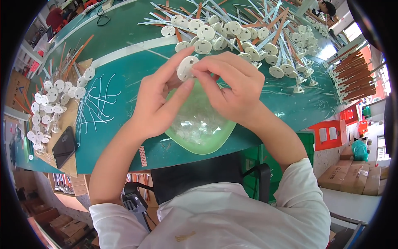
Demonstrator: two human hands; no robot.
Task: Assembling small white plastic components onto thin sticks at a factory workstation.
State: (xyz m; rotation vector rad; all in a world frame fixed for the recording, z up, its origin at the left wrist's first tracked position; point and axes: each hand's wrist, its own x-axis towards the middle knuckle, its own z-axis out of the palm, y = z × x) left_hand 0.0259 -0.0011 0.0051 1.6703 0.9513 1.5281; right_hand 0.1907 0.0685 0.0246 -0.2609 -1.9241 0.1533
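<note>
Between thumb and fingers, my left hand grips a white round disc with small slots in its face. My right hand is closed in a pinch at the disc's right edge; whatever lies between its fingertips is too small to make out. Below both hands a light green bowl stands on the table, with small clear pieces inside it. A thin strip runs up and left from behind my left hand; whether it joins the disc is hidden.
White discs with silver and brown strips are heaped at the back. Another heap lies left on cardboard, beside thin white ties and a dark phone. Brown strips stand in rows at the right. A red crate sits beyond the table edge.
</note>
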